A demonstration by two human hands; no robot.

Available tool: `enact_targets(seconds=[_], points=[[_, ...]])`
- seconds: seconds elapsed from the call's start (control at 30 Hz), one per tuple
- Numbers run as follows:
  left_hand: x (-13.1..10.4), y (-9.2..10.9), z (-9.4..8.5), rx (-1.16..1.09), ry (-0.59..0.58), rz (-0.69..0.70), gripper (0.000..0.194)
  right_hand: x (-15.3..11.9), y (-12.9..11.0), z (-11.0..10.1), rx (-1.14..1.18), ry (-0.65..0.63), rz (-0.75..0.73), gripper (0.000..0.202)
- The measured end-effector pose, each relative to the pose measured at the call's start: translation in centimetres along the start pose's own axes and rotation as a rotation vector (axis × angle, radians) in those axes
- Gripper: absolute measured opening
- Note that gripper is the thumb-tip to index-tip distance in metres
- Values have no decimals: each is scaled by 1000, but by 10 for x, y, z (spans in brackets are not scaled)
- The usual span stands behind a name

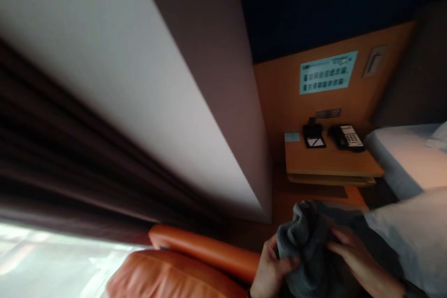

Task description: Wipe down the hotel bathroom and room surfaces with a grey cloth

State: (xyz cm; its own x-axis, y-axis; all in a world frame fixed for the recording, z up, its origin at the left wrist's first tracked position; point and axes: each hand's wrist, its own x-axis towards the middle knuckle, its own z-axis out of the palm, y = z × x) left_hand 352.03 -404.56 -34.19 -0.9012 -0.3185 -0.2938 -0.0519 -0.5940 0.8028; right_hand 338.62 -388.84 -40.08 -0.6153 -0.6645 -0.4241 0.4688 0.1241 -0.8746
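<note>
Curled left hand (pixel 270 265) is clutching grey cloth (pixel 305 247), curled right hand (pixel 349 249) its right side; its length is running forward between.

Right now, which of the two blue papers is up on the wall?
The larger blue sheet, with rows of dark marks, on the wooden panel. The small blue card is lower, on the little table's left.

a dark grey cloth (pixel 309 253), hard to say from here whether a garment, soft-looking, bunched in loose thick folds, crumpled at the top, held between left hand (pixel 273 267) and right hand (pixel 351 249)
</note>
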Motion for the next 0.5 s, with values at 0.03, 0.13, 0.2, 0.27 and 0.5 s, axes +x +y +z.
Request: enact_targets(seconds=[0.03,0.13,0.2,0.27,0.5], points=[[17,-2,11,80,-75,-20,50,9,-10,-24,-14,75,-23,53],[69,-10,38,127,-142,-68,58,30,-36,-92,-25,196,-27,56],[102,-21,55,42,-67,-105,53,41,-51,-124,-38,219,-24,55],[132,-34,74,-7,-33,-130,49,53,-61,-141,-99,165,-62,52],[219,-57,125,107,-148,-100,63,108,-72,-137,-426,-7,-256,57]])
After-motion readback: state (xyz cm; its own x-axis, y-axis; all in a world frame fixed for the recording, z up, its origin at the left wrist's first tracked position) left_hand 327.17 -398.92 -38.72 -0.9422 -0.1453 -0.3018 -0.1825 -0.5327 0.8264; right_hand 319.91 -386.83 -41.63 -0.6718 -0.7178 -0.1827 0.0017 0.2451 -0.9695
